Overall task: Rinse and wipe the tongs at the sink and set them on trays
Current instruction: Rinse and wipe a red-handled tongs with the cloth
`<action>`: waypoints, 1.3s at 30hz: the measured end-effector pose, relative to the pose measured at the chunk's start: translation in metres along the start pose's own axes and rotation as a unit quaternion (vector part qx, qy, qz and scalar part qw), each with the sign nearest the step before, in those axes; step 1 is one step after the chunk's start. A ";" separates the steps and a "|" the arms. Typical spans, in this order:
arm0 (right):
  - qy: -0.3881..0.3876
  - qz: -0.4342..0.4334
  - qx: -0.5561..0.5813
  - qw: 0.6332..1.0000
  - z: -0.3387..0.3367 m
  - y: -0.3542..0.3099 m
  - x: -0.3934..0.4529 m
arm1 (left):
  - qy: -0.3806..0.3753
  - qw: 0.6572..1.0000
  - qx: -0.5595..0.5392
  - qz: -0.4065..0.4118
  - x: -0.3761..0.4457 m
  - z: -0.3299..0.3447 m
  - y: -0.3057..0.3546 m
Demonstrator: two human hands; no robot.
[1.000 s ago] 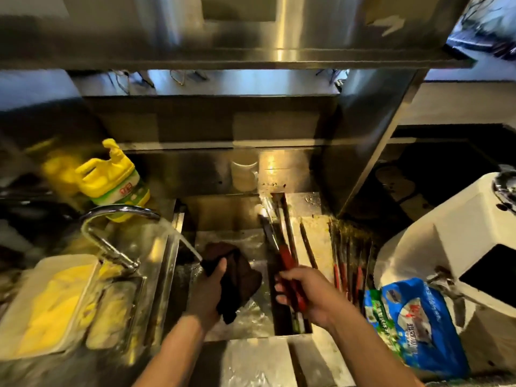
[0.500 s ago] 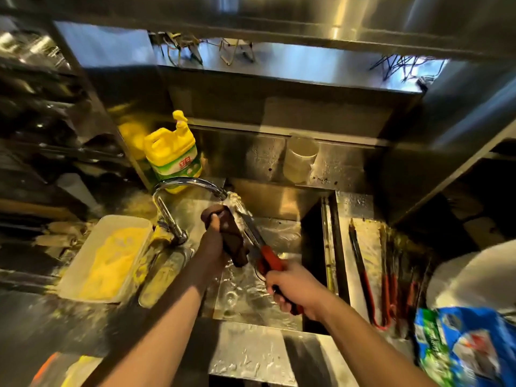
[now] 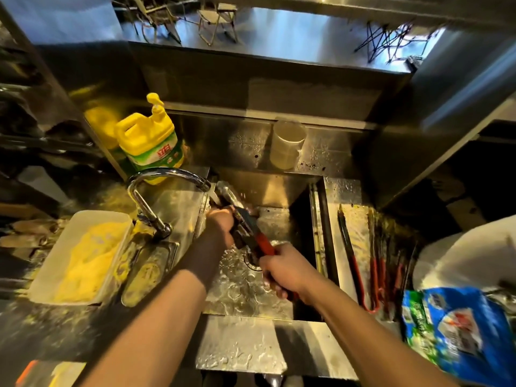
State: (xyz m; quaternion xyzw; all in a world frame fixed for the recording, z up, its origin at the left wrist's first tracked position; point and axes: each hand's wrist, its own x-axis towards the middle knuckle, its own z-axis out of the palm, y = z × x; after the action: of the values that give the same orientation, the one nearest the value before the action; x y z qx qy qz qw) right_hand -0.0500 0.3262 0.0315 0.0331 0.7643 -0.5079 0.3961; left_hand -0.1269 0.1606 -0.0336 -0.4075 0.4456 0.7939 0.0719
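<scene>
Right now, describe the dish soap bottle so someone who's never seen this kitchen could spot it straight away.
Start at the steel sink and follow the curved chrome faucet up and back on its left side. Directly behind the faucet's arch, against the backsplash, stands the dish soap jug. It is the only bright yellow container with a handle, a pump top and a green and white label.

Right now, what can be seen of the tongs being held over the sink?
The tongs are metal with red-covered handles. They slant over the sink, tips up under the tap, handle end low. The right hand grips the red handles; the left hand holds a dark cloth around the middle. The tips are blurred.
</scene>
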 end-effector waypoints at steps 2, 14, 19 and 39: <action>0.009 0.002 0.010 1.000 0.003 0.000 0.002 | -0.002 1.000 0.021 -0.019 0.000 0.000 -0.001; 0.014 0.012 -0.013 1.000 -0.002 -0.001 -0.007 | 0.011 0.999 0.030 -0.025 0.012 -0.004 0.004; 0.022 0.012 -0.010 1.000 -0.032 0.008 -0.036 | -0.016 0.997 -0.073 -0.023 0.013 -0.021 0.009; -0.003 -0.004 -0.015 1.000 -0.005 -0.006 -0.011 | -0.096 0.981 -0.168 0.007 -0.017 -0.036 -0.012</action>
State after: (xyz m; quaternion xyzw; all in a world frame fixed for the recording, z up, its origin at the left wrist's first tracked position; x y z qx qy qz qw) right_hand -0.0482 0.3310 0.0441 0.0226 0.7707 -0.4978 0.3971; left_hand -0.0894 0.1443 -0.0393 -0.3321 0.3002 0.8934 0.0392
